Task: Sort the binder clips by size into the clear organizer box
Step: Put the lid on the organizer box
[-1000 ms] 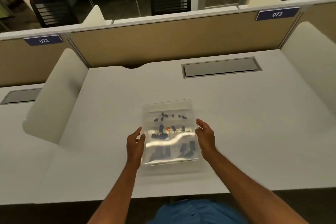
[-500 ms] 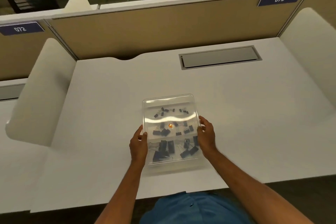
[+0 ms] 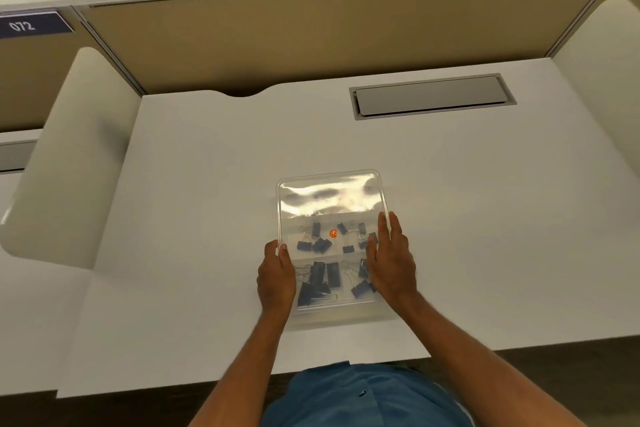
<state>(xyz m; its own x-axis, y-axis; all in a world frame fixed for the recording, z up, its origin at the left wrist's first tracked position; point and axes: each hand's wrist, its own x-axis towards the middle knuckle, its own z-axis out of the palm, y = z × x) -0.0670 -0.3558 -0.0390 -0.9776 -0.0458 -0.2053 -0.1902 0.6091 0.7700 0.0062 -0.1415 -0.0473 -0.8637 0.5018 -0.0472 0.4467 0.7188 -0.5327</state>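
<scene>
A clear organizer box (image 3: 329, 180) with its lid on lies flat on the white desk (image 3: 207, 184), near the front edge. Through the lid I see several dark binder clips (image 3: 320, 276): large ones in the near compartment, medium ones (image 3: 317, 244) in the middle row. Glare hides the far compartment. A small orange dot (image 3: 333, 233) shows at the lid's middle. My left hand (image 3: 277, 276) grips the box's left side. My right hand (image 3: 393, 258) grips its right side, fingers lying along the edge.
A grey cable hatch (image 3: 431, 95) is set into the desk at the back right. Tan partitions (image 3: 311, 35) with labels 072 and 073 close off the back. Rounded white side dividers (image 3: 72, 156) stand at left and right.
The box and both hands have come slightly nearer to me on the desk. My view has tilted down. The glare has shifted to the far end of the lid.
</scene>
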